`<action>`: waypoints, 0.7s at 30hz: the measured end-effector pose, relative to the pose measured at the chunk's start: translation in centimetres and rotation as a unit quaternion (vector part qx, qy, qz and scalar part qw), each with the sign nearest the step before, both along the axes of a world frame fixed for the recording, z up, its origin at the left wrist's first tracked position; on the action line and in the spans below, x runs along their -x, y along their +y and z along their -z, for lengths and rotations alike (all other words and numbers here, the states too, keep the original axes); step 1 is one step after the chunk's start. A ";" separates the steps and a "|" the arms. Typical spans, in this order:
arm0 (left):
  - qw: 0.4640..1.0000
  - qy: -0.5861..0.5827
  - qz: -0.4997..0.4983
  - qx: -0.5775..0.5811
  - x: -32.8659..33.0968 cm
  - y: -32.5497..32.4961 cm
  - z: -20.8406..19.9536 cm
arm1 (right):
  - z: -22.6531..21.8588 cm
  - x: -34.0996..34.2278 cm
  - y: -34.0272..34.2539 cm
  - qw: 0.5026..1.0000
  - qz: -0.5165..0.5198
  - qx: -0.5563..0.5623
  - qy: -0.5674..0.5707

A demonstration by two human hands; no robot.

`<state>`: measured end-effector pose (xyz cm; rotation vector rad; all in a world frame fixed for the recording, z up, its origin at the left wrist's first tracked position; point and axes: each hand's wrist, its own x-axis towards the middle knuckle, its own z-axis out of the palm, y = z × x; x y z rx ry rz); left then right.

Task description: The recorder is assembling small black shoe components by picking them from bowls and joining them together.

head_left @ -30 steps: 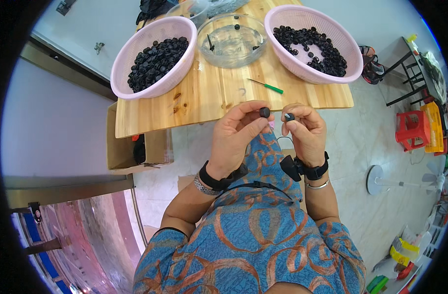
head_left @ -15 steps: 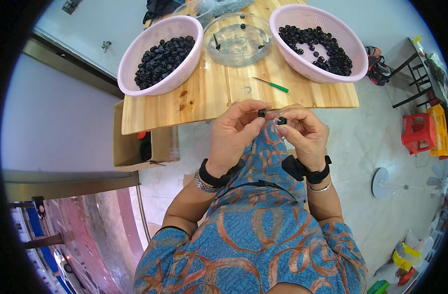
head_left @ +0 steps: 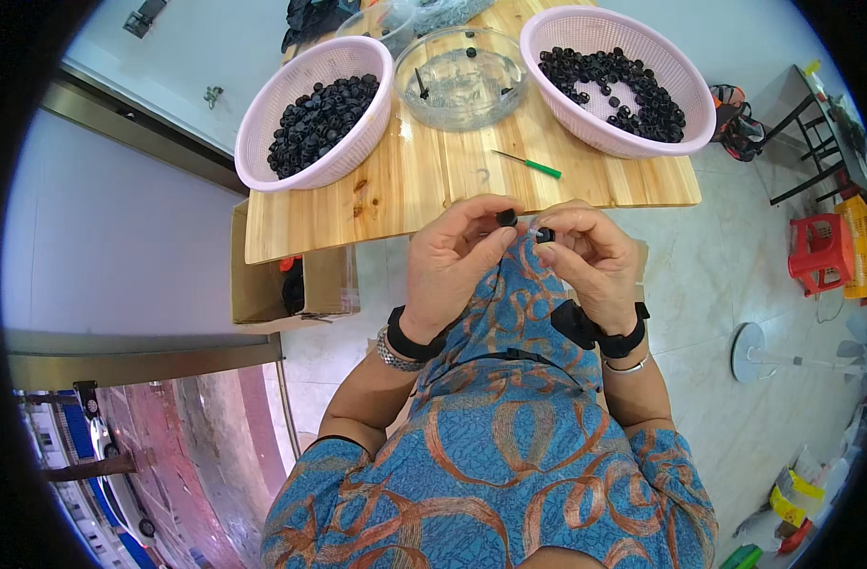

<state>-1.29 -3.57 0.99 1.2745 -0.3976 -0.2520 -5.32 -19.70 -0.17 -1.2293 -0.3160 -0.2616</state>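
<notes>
Just off the table's front edge, my left hand (head_left: 460,245) pinches a small black cap-like part (head_left: 506,218) between thumb and fingers. Close beside it, my right hand (head_left: 593,248) is closed on a second small black part (head_left: 545,234), which has a pale or clear bit at its left side. The two parts are apart, with a narrow gap between my fingertips. Beyond my hands, a green-handled screwdriver (head_left: 544,169) lies on the wooden table (head_left: 405,204). Pink baskets hold many black parts, one on the left (head_left: 381,119) and one on the right (head_left: 585,128).
Between the baskets stands a clear round tub (head_left: 466,119) with a few black pieces. Below the table's left side is an open cardboard box (head_left: 329,289). A red stool (head_left: 820,251) and a white fan (head_left: 751,353) stand on the floor to the right.
The view has shifted slightly. Both hands keep their pinch, and the black part in my left fingers looks turned a little.
</notes>
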 end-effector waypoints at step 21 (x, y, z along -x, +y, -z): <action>0.968 0.172 0.103 0.150 -0.8 0.9 1.1 | -0.5 -0.9 -0.9 0.986 0.071 0.145 -0.044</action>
